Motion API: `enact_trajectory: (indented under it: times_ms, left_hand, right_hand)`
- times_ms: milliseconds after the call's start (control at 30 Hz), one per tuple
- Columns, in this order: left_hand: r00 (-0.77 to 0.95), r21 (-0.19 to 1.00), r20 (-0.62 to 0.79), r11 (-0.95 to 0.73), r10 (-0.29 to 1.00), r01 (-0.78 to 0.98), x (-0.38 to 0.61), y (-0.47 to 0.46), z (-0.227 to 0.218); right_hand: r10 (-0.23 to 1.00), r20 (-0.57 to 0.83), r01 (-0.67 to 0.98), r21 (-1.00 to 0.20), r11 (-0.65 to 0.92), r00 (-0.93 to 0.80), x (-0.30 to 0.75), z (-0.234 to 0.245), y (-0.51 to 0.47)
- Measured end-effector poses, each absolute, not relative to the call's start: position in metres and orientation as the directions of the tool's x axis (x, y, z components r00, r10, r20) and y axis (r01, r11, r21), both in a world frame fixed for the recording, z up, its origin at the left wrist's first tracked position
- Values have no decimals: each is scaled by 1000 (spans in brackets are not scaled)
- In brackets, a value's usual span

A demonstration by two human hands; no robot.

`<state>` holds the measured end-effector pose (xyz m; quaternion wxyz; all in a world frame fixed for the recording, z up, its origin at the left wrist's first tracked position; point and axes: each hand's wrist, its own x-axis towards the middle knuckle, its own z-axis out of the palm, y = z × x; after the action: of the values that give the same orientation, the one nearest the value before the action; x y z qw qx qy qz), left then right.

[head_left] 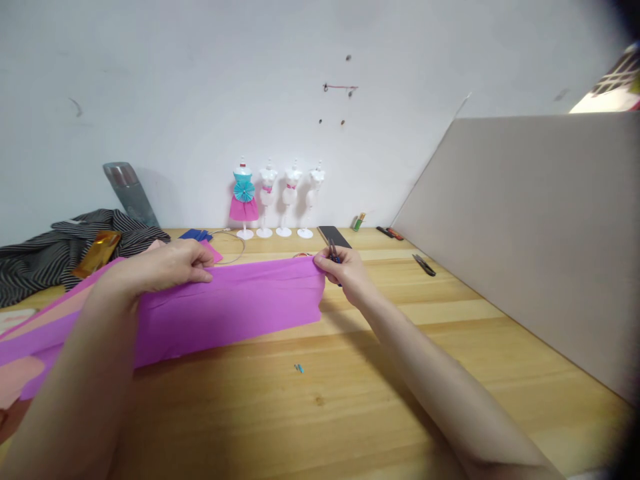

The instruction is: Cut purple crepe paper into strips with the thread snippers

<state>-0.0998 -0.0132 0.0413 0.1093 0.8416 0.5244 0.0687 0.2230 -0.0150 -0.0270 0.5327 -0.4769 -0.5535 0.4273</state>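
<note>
A long sheet of magenta crepe paper [235,307] is stretched above the wooden table [400,373]. My left hand [167,265] is closed, pinching the paper's upper edge near its middle. My right hand [345,267] pinches the paper's top right corner and also holds small dark scissors [333,252], whose blades stick up between the fingers. The paper's left end trails off toward the lower left, over pale pink paper [20,377].
Four small mannequin stands [277,200] line the back wall, the leftmost in a blue and pink dress. A striped cloth [45,257], a grey bottle [131,195], a dark phone [334,236], a wire ring [231,248] and black snips [424,265] lie about. A grey partition [540,233] stands on the right.
</note>
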Motion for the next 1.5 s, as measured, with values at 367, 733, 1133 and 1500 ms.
enact_trajectory:
  times_ms: [367,733,1133,1500]
  left_hand:
    - [350,198,-162,-317,923,927,-100,-14,48]
    - [381,248,-137,-341,914,907,-109,-7,46]
    - [378,255,-146,-335,914,907,-109,-8,47]
    - [381,260,-159,-333,911,906,-121,-6,48]
  right_hand:
    - [990,143,38,-989,142,20,224,-28,-13]
    - [992,121,76,-990,119,19,230,-32,-6]
    - [996,92,155,-984,93,-19,238,-36,-1]
    - [993,87,171,-980,101,-82,245,-41,3]
